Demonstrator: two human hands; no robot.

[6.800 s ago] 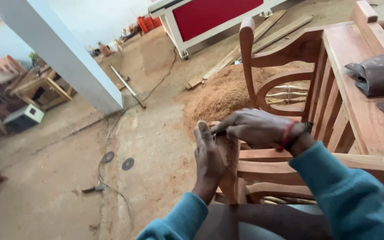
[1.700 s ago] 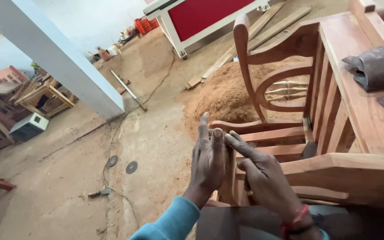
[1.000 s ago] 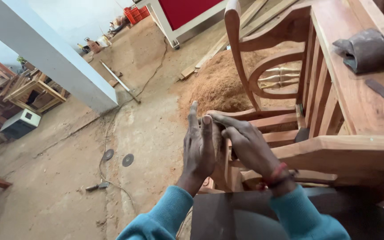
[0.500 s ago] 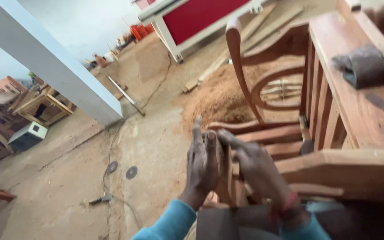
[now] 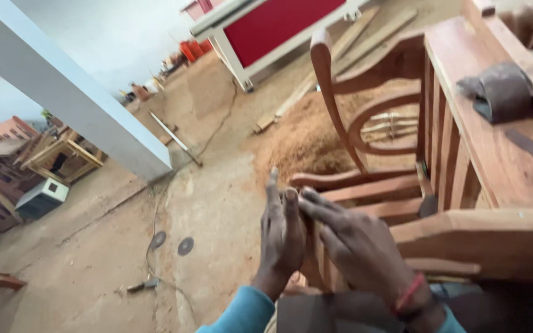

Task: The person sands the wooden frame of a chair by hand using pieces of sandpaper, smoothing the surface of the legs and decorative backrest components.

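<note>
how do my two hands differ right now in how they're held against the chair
The left hand stands upright, fingers straight and pointing up; the right hand lies slanted, its fingers reaching across toward the left one. The right wrist wears a red band; the left wrist shows only a blue sleeve. Both are bare and pressed together at the fingertips against the wooden chair frame. Whether anything is held between them is hidden.
</note>
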